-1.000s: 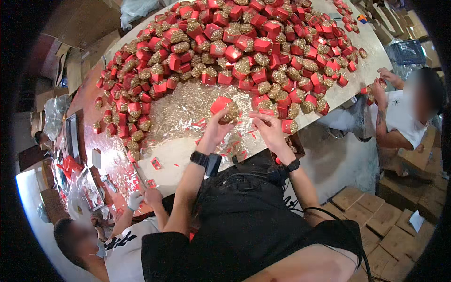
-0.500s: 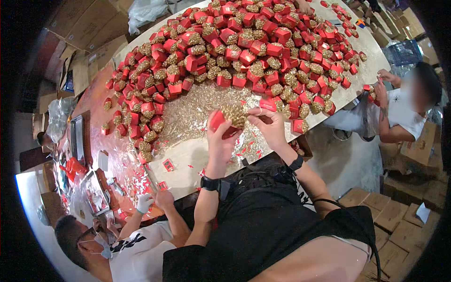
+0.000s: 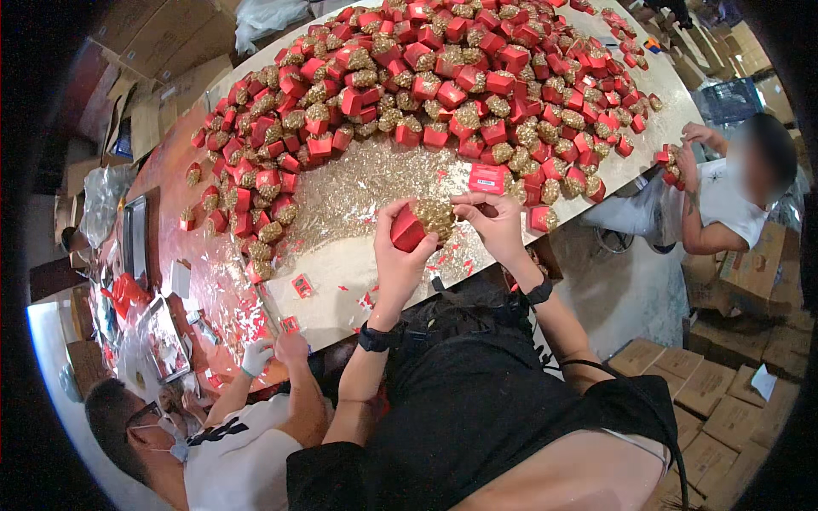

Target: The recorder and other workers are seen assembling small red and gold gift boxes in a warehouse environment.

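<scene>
My left hand (image 3: 405, 255) is wrapped round the red pot of a gold-topped ornament (image 3: 407, 228), tilted so that its gold cluster points right. Against that gold cluster, my right hand (image 3: 492, 228) has thumb and forefinger pinched on a small gold piece, too fine to make out fully. Just beyond my right hand lies a flat red packet (image 3: 486, 180) with a pale label. A large heap of similar red and gold ornaments (image 3: 426, 85) covers the far part of the table. Loose gold bits (image 3: 358, 192) are strewn between the heap and my hands.
The pale tabletop (image 3: 328, 319) carries red and white scraps near its front edge. At left, a gloved co-worker (image 3: 230, 460) works beside a red table section. Another person (image 3: 724, 187) sits at right holding ornaments. Cardboard boxes (image 3: 716, 400) are stacked lower right.
The ornament in my left hand has turned, its gold cluster now pointing more to the right. The co-worker's hands at left have come closer together.
</scene>
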`<state>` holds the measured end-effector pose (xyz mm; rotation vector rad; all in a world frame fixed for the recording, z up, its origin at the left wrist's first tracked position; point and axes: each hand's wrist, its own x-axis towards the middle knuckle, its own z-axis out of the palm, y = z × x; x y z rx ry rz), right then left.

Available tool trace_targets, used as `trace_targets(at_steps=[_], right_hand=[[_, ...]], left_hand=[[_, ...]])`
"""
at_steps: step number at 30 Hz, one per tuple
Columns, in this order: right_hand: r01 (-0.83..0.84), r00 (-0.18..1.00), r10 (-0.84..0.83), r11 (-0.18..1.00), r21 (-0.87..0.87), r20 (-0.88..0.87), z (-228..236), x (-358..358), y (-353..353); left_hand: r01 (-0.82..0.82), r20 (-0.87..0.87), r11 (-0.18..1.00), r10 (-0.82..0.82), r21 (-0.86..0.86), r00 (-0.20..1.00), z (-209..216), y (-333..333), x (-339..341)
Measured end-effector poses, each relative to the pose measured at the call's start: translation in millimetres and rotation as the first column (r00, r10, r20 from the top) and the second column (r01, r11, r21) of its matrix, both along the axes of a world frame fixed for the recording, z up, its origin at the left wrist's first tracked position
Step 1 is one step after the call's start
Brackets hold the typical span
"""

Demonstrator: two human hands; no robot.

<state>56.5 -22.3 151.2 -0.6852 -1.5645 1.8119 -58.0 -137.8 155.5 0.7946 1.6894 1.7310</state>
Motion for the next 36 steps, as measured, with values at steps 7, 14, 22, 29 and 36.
trace_targets(at_steps=[7,14,22,29,36], right_hand=[[-0.064,0.990,0.064,0.998,-0.005,0.124,7,12,1],[-0.114,0.979,0.117,0.993,-0.030,0.164,16,31,-16],[0.134,0.883,-0.239,0.953,0.273,0.404,-18,87,-25],[0.368,0.492,-0.647,0.761,0.534,0.583,-154,247,3],[-0.511,0.302,0.324,0.849,-0.135,0.896,-200,196,27]], left_hand=[[0.029,-0.274,1.000,-0.026,0.005,0.962,7,-10,8],[0.084,-0.321,0.996,-0.073,0.021,0.944,7,-24,17],[0.257,0.180,0.966,-0.252,-0.005,0.951,-54,-20,-14],[-0.247,-0.719,0.780,-0.338,-0.575,0.607,-173,-44,-49],[-0.156,-0.600,0.658,-0.530,-0.737,0.599,-234,-31,-57]])
